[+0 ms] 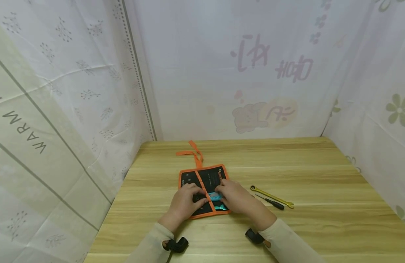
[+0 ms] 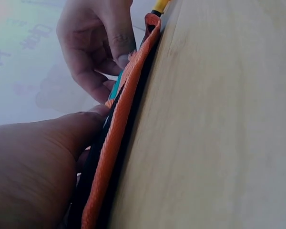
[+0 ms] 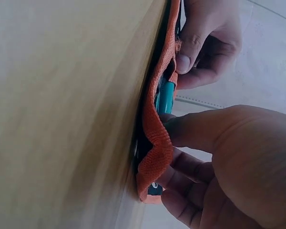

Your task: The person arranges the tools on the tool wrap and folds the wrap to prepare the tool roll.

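A black tool pouch [image 1: 212, 177] with orange trim lies unfolded on the table. Across its right half is a light-blue utility knife [image 1: 216, 196], its left end at the orange middle band. My right hand [image 1: 236, 197] pinches the knife's right end between thumb and fingers. On the pouch's left half, my left hand [image 1: 184, 202] pinches the middle band by the knife's tip. Below the knife, a shiny green tool [image 1: 221, 207] sits in the pouch, partly covered. From the side, my left thumb [image 3: 183, 62] presses on the orange edging [image 3: 155, 124].
Right of the pouch lie a yellow ratchet wrench [image 1: 271, 196] and a black-handled screwdriver [image 1: 274, 203]. Orange ties [image 1: 196, 155] stretch from the pouch's far edge. Patterned curtains [image 1: 222, 73] stand behind and beside the wooden table [image 1: 149, 204].
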Demonstrator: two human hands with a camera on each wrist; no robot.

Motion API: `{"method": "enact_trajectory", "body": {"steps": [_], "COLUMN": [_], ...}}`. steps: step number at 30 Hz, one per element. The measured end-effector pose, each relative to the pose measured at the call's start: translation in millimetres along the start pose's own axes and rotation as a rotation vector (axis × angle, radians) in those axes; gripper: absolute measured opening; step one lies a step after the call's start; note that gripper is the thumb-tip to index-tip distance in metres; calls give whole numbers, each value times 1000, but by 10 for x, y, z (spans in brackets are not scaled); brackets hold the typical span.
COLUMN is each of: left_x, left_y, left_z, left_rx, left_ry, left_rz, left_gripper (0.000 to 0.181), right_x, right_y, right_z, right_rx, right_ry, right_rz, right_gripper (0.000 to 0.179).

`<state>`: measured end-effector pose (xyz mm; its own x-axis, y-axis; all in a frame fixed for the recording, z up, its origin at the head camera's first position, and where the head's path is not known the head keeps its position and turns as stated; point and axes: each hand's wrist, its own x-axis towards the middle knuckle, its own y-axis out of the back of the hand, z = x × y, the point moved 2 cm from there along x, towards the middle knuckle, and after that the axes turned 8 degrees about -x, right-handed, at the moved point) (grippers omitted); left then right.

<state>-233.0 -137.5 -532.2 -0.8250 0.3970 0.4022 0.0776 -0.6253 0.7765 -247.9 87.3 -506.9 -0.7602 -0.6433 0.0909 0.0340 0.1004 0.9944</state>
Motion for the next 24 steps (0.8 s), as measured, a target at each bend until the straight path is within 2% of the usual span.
{"method": "enact_trajectory", "body": {"steps": [5, 11, 18, 24], "left_x": [9, 9, 23, 57], "left_y": [-15, -16, -8, 14], "left_z": [-45, -64, -68, -87], "left_rx": [-62, -102, -98, -69], "left_ry": [26, 62, 85, 64], "left_rz": [-25, -29, -23, -39], "left_gripper": [22, 9, 7, 8], "right_x": [-33, -104, -187, -267], "right_y": [9, 32, 88, 135], "right_z": [-4, -15, -9, 24], "right_rx": [-30, -9, 54, 120], "right_ry": [2, -3, -19, -26], "right_rz": [19, 27, 38, 78], "right_gripper": [29, 35, 34, 33]}}
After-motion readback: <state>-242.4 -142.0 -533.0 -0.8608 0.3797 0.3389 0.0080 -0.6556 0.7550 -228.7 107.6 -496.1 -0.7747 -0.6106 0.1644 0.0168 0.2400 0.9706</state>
